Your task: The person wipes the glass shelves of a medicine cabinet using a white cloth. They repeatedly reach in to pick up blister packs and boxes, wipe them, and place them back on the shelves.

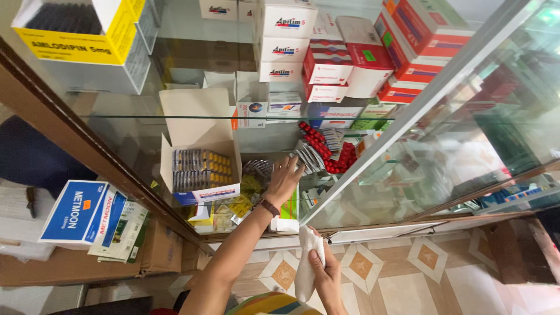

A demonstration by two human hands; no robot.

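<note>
My left hand [284,178], a dark bracelet on its wrist, reaches into the lower shelf of a glass cabinet [408,111]. Its fingers are spread, and the fingertips touch a stack of silver blister strips [308,156]. A round silver foil pack [256,170] lies just left of the hand. My right hand [326,274] stays low outside the cabinet, closed around a white cloth [305,262]. An open white and blue box [201,169] full of blister strips stands to the left of my left hand.
Red capsule strips [326,153] lie behind the silver stack. Stacked white, red and yellow medicine boxes [326,58] fill the upper shelves above a glass shelf [146,118]. Blue boxes [81,211] rest on cardboard at the left. The sliding glass door [466,151] stands at the right, over a patterned tile floor [408,274].
</note>
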